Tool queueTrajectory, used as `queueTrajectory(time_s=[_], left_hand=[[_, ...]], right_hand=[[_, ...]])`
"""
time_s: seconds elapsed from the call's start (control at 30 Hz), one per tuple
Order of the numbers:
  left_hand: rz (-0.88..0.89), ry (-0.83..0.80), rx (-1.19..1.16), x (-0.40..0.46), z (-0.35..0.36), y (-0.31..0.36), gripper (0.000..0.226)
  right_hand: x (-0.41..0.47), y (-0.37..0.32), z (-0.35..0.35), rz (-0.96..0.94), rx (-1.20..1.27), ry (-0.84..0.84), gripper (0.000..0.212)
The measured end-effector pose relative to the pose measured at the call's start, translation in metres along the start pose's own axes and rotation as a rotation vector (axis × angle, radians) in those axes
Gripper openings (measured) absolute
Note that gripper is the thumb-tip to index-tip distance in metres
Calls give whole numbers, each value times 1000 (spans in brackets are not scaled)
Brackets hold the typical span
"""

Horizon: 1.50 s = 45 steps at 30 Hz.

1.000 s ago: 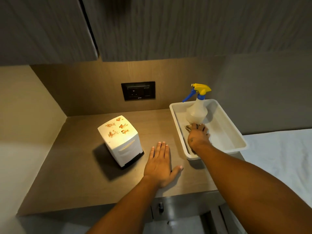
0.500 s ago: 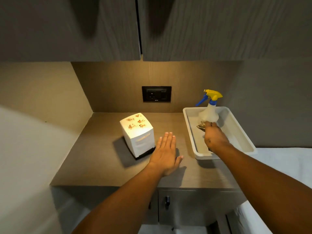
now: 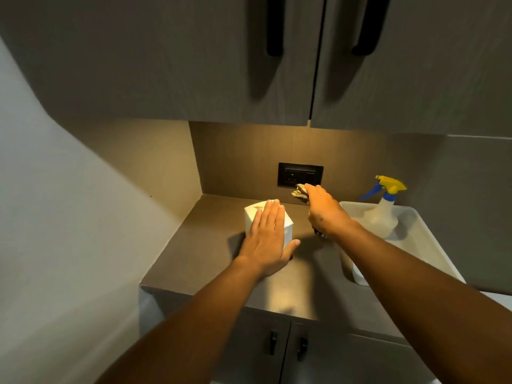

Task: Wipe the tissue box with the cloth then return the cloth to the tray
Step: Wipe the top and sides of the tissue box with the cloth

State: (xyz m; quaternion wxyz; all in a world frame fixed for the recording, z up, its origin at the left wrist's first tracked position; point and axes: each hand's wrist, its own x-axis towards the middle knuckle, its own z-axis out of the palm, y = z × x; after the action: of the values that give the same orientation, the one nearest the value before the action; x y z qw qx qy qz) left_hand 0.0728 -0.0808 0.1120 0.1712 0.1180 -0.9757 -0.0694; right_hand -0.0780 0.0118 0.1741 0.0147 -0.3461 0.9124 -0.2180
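At frame centre, the right hand (image 3: 325, 210) clutches the cloth (image 3: 299, 193); the flat, open left hand (image 3: 267, 238) steadies the tissue box (image 3: 286, 223). Wiping and returning to the tray (image 3: 424, 239) remain.

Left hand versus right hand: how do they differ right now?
The left hand is open and flat against the tissue box; the right hand is closed around the cloth. The left holds nothing; the right carries the cloth in the air, outside the tray. Both reach over the counter.
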Motion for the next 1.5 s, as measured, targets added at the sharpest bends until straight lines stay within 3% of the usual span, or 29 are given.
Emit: queueTrajectory(time_s=[0.13,0.23,0.43,0.6,0.73,0.93,1.13,1.3,1.4,1.5], left_hand=[[-96,32,-28,-3,1,-38,98],[-194,4,-130,-1,10,-66,108],[-260,-97,-379,4,44,-104,138],[-308,-143,-575,11,64,-103,155],[-320,-103,-708,15,74,-102,149],[-311,-10,-783,12,77,-103,138],[-304,0,-791,15,78,-104,138],[-315,31,-796,14,80,-103,131],[-294,32,-797,14,80,-103,132],[-285,52,-820,14,78,-104,134]], right_hand=[[20,-34,17,-137,131,-8,52],[33,-52,30,-207,191,-22,45],[50,-56,64,-174,154,-60,22],[49,-50,80,-137,16,-21,45],[53,-51,81,-112,33,-28,43],[40,-37,85,-236,-21,0,43],[48,-44,74,-89,50,-40,42],[37,-61,79,-254,-115,-112,50],[26,-48,80,-260,-141,-142,56],[30,-44,72,-246,-108,-92,47]])
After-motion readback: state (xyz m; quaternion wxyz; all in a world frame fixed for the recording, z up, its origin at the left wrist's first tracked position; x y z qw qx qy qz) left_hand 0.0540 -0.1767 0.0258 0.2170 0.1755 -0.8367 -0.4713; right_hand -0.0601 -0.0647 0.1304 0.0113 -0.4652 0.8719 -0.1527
